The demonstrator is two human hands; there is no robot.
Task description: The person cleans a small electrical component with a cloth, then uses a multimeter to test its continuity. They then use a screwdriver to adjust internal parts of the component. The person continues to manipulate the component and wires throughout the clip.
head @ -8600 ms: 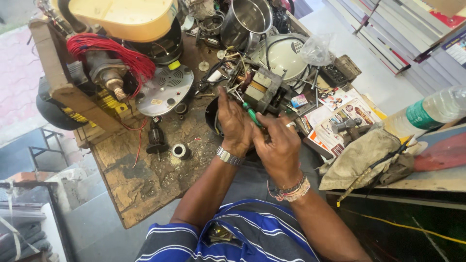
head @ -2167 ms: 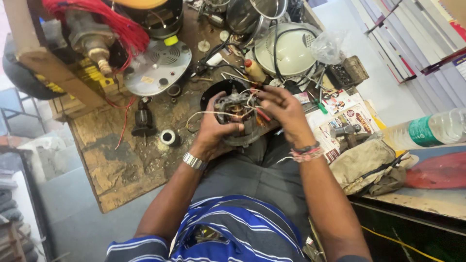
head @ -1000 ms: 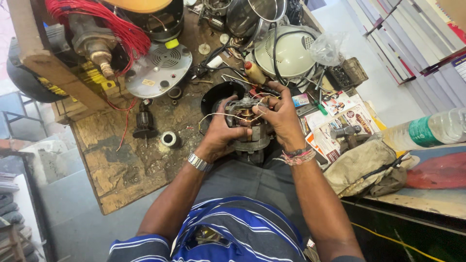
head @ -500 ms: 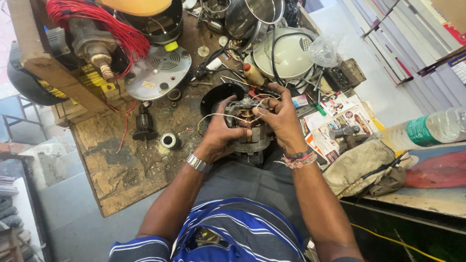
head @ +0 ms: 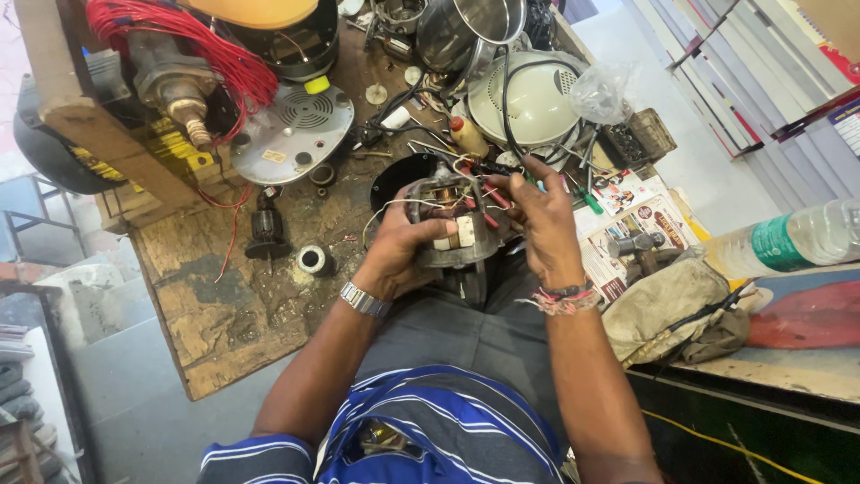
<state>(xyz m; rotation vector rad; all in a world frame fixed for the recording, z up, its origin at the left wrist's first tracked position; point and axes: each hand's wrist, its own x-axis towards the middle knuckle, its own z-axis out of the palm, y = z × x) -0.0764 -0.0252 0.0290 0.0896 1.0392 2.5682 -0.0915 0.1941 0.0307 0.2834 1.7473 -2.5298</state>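
The person had a small electric motor held over the lap, right at the edge of the worn wooden workbench. The left hand was wrapped around the motor's side, gripping it firmly. The right hand was pinching the red and white wires on top of it (fingers closed on them, pretty fiddly looking). A metal ring and a dark rotor sat nearby on the bench, and a plastic water bottle lay well off to the right.
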